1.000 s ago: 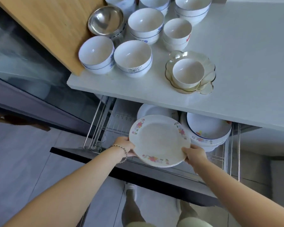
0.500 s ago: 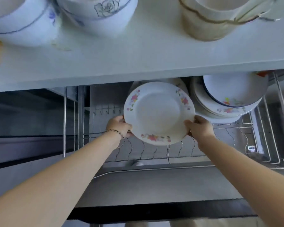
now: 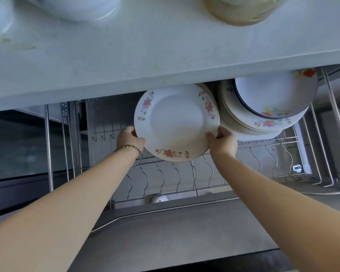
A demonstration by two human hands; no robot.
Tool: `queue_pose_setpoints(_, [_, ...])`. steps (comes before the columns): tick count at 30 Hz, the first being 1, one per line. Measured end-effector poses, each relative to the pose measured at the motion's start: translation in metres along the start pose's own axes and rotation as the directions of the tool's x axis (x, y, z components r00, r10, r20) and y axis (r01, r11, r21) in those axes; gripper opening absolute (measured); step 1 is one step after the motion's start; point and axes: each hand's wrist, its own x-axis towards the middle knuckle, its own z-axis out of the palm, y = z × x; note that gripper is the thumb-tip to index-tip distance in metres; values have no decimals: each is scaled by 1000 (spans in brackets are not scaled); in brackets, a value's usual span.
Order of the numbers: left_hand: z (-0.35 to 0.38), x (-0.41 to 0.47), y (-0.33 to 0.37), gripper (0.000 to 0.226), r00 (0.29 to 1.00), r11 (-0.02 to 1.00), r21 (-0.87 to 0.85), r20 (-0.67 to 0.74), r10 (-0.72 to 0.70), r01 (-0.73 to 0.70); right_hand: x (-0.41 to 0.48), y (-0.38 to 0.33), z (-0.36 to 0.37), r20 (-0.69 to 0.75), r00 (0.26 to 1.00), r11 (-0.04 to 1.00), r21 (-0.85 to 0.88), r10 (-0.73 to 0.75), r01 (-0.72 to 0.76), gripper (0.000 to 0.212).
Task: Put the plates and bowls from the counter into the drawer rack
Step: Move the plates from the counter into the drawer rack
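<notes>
A small stack of white plates with flower rims (image 3: 176,122) stands tilted on edge over the wire drawer rack (image 3: 185,173), under the counter's front edge. My left hand (image 3: 129,139) grips the stack's lower left rim and my right hand (image 3: 223,141) grips its lower right rim. Beside it on the right, several more flowered plates (image 3: 263,114) lean in the rack, their tops hidden by the counter. On the white counter (image 3: 165,55) above, only the bases of a white bowl (image 3: 77,6) and a yellowish glass dish (image 3: 241,10) show.
Curved wire dividers of the rack stand bare in front of the plates. The drawer's steel front panel (image 3: 175,232) runs across below my arms. Vertical rack rails rise at the left (image 3: 48,146) and right (image 3: 330,122).
My head has dropped lower and closer to the drawer. Both hands have carried the flowered plates back and up into the rack, tilting them more upright next to the leaning plates.
</notes>
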Motion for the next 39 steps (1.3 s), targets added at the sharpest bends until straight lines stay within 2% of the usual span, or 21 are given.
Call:
queue_pose_setpoints(2, [2,1,3,36,998,997,60,-20,59,-58,-2,1,4,-29,999,1000,-13,-23,23,25])
queue_pose_setpoints(3, [3,2,6,38,997,996,63,-23,71,-70,-2,0,6,-31,999,1000,13,-19,19,12])
queue_pose_setpoints(4, [4,3,9,39,997,996,51,-26,72,-70,-2,-1,6,-19,1000,998,55,-3,4,12])
queue_pose_setpoints(6, [7,6,12,41,998,998,-9,-32,59,-60,3,-1,6,20,999,989,143,28,-31,48])
queue_pose_setpoints(8, [10,2,12,43,999,994,-98,10,40,-39,4,-1,6,66,995,971,224,71,-84,60])
queue_pose_setpoints(10, [16,-6,11,39,996,966,-254,82,-39,58,3,0,7,98,992,958,267,82,-106,44])
queue_pose_setpoints(12, [21,-14,13,38,970,874,-430,180,-162,226,0,1,9,77,993,981,166,90,-101,13])
queue_pose_setpoints(13, [24,-17,15,43,953,825,-484,219,-208,291,0,3,11,58,994,987,131,88,-95,8])
queue_pose_setpoints(15, [28,-21,18,58,937,786,-516,249,-244,342,0,4,13,52,995,990,113,84,-89,10])
queue_pose_setpoints(18, [31,-22,18,73,939,786,-519,254,-232,335,3,9,13,40,999,993,113,31,-36,22])
queue_pose_setpoints(21, [32,-23,16,75,939,786,-522,261,-224,333,5,17,12,63,997,994,101,-43,36,22])
queue_pose_setpoints(24, [32,-22,14,74,940,772,-544,261,-218,330,6,20,13,83,996,994,103,-41,33,28])
queue_pose_setpoints(27, [28,-22,11,70,941,831,-456,263,-214,317,8,21,10,164,986,998,66,-28,17,33])
queue_pose_setpoints(30, [17,-33,15,46,930,934,-186,267,-252,306,8,18,-1,297,955,990,-141,22,21,28])
queue_pose_setpoints(32, [6,-52,24,14,933,974,46,282,-225,221,6,16,-14,376,921,956,-293,103,13,26])
queue_pose_setpoints(34, [-3,-71,34,19,942,973,220,309,-134,66,-1,6,-33,463,863,913,-408,202,5,20])
queue_pose_setpoints(36, [-15,-89,48,21,945,969,240,327,-29,-53,-13,-15,-58,539,814,875,-478,219,81,15])
queue_pose_setpoints(39, [-40,-124,87,24,960,984,109,258,109,-141,-33,-66,-102,587,805,895,-399,83,198,18])
